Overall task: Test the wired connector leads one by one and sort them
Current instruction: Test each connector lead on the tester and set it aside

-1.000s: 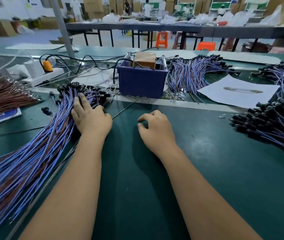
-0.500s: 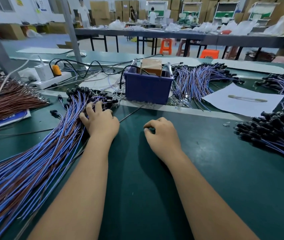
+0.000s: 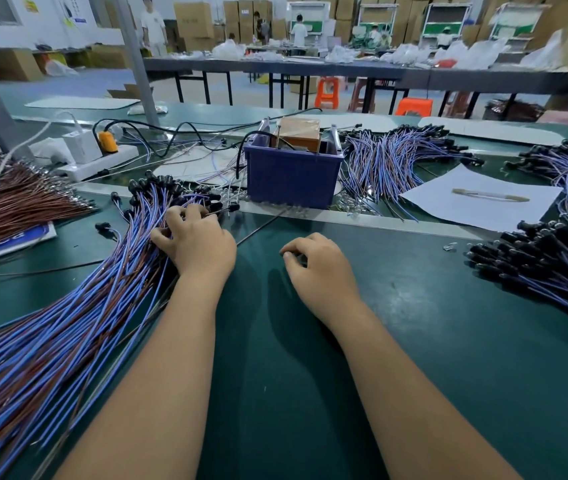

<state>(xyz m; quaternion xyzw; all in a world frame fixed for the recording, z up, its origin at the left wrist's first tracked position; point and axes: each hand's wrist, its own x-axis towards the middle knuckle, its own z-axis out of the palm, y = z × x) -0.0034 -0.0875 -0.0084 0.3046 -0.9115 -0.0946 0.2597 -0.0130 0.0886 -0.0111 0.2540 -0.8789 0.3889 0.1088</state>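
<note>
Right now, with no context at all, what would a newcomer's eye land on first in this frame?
Probably the big fan of blue and brown leads sweeping across the left of the green table, with the left hand curled into its black connector ends. Next, the blue bin at centre back, and the right hand resting loosely curled and empty on the mat. A second heap of leads sits at the right edge.
</note>
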